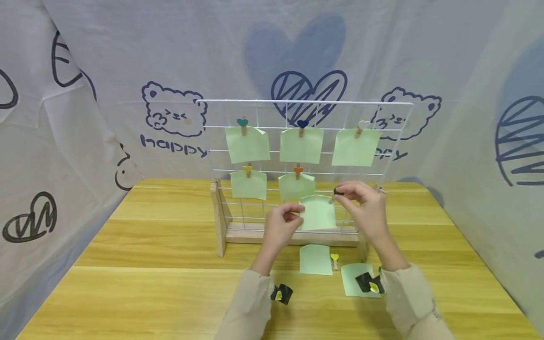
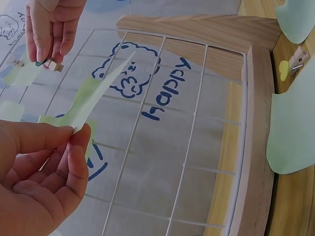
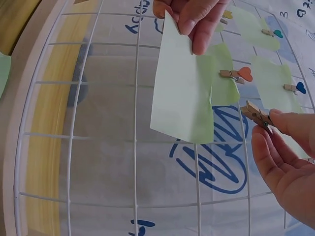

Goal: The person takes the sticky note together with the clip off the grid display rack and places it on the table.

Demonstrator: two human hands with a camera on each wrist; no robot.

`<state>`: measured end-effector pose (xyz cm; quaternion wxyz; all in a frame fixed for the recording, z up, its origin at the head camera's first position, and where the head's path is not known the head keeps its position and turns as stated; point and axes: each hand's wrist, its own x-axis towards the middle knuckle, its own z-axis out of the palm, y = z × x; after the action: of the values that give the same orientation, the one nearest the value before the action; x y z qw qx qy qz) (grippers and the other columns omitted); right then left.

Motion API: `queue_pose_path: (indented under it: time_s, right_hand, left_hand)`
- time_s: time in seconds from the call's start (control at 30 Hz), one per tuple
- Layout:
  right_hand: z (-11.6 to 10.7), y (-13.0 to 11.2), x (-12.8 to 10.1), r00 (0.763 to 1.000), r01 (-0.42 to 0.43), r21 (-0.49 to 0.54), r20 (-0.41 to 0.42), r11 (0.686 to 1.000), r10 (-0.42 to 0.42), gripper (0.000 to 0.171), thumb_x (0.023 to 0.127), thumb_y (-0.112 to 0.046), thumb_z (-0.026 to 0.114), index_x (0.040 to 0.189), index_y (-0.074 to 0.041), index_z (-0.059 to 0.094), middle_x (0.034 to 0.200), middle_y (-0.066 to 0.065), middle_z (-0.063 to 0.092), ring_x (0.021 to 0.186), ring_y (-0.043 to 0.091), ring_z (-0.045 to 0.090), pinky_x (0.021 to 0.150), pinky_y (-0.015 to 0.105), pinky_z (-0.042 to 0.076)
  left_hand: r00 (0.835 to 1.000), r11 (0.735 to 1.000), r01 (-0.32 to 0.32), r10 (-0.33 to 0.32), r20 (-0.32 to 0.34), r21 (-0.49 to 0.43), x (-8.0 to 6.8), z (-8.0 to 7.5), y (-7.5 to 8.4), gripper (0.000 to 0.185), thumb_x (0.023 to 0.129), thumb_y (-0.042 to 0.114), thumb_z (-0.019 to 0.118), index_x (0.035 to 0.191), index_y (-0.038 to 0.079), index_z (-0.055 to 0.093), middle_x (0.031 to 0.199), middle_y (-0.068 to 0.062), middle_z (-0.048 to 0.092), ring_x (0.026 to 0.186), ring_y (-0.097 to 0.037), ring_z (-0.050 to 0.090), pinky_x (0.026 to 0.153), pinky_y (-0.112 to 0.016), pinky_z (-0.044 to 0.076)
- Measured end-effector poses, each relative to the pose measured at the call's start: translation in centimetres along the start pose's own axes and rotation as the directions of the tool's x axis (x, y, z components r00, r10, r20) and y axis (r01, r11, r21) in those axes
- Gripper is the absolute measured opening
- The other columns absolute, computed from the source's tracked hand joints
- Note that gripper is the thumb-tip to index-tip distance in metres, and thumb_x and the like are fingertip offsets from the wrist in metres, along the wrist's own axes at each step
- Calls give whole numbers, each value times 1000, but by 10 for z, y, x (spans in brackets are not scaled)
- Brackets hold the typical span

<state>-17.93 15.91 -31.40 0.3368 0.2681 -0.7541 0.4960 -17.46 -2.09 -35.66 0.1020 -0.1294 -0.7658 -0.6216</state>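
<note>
The left hand [image 3: 189, 19] pinches a green paper note [image 3: 183, 96] by its top edge against the white wire grid [image 3: 135, 123]. The right hand [image 3: 288, 167] pinches a wooden clothespin [image 3: 256, 115] just beside the note (other notes hang clipped behind).

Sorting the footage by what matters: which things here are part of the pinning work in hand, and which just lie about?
In hand: left hand pinching green note; right hand pinching wooden clip; wire grid.
Lying about: two loose notes, yellow-heart clip on table; five hung notes.
</note>
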Motion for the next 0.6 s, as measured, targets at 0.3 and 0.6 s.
queue_pose_path:
  time_s: [0.3,0.6]
  right_hand:
    - [5,2,-9,999,-19,5,39,1000,19,15,66,17,67,79,9,63,84,18,64,70,3,57,63,13,47]
    - [10,4,-15,996,-77,21,49,997,76,16,66,18,67,79,9,63,86,20,64,70,2,56,63,13,47]
  left_hand:
    - [1000,1000,-10,10,-18,0,-4,-9,-7,17,75,-11,59,90,-5,65,88,-14,63,70,-19,58,59,-21,49]
    - [998,1000,10,-11,-58,-3,-7,-18,-8,17,76,-10,60,91,-5,65,91,-14,63,73,-22,59,62,-23,50]
